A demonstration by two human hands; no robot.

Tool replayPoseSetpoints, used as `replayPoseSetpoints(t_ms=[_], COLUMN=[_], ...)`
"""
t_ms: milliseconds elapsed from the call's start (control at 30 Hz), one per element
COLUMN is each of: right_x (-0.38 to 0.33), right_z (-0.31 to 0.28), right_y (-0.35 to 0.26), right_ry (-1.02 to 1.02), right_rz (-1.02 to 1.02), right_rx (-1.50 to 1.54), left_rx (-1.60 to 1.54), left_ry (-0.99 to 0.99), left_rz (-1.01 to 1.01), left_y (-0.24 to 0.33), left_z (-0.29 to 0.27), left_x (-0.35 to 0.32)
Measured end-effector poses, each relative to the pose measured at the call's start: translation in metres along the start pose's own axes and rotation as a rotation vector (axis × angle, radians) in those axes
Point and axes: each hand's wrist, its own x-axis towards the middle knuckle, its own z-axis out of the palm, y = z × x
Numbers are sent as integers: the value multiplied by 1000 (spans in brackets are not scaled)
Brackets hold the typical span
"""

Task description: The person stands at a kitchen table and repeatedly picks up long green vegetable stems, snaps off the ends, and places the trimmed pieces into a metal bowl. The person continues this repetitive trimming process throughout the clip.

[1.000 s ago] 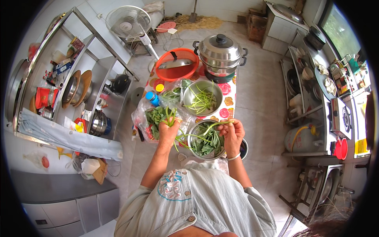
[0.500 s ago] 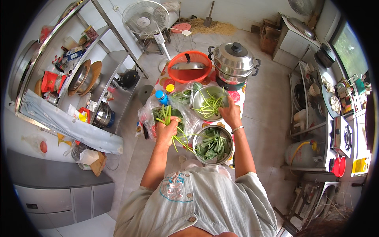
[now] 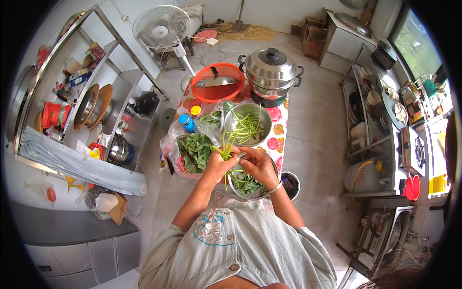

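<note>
My left hand (image 3: pixel 219 166) is closed round a bunch of long green stems (image 3: pixel 226 147). Close beside it my right hand (image 3: pixel 260 167) pinches at the stems, fingertips together. Both hands are above a metal bowl of torn green leaves (image 3: pixel 249 187), partly covering it. Beyond them stands a second metal bowl (image 3: pixel 266 115) with cut green stems (image 3: pixel 248 127) inside. To the left, leafy greens (image 3: pixel 195 151) lie in a clear plastic bag (image 3: pixel 169 147).
An orange basin (image 3: pixel 219 96) with a cleaver (image 3: pixel 216 81) across it and a lidded steamer pot (image 3: pixel 272 72) stand at the table's far end. A blue-capped bottle (image 3: pixel 186 123) is left of the bowls. A bin (image 3: pixel 290 185) stands right of the near bowl.
My right hand has come back from the far bowl to the stems in my left hand. My left hand has moved right and nearer, over the leaf bowl.
</note>
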Motion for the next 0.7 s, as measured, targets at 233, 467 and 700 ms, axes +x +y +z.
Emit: replayPoseSetpoints(t_ms=[233, 467, 700], right_x=[-19, -26, -28], right_z=[-6, -11, -13], right_y=[2, 15, 10], right_ry=[161, 244, 328], right_rz=[62, 71, 11], right_rx=[206, 95, 200], left_rx=[-222, -359, -135], left_ry=[-94, -127, -27], left_rz=[-90, -35, -75], left_y=[12, 8, 0], left_z=[23, 40, 38], left_x=[2, 1, 0])
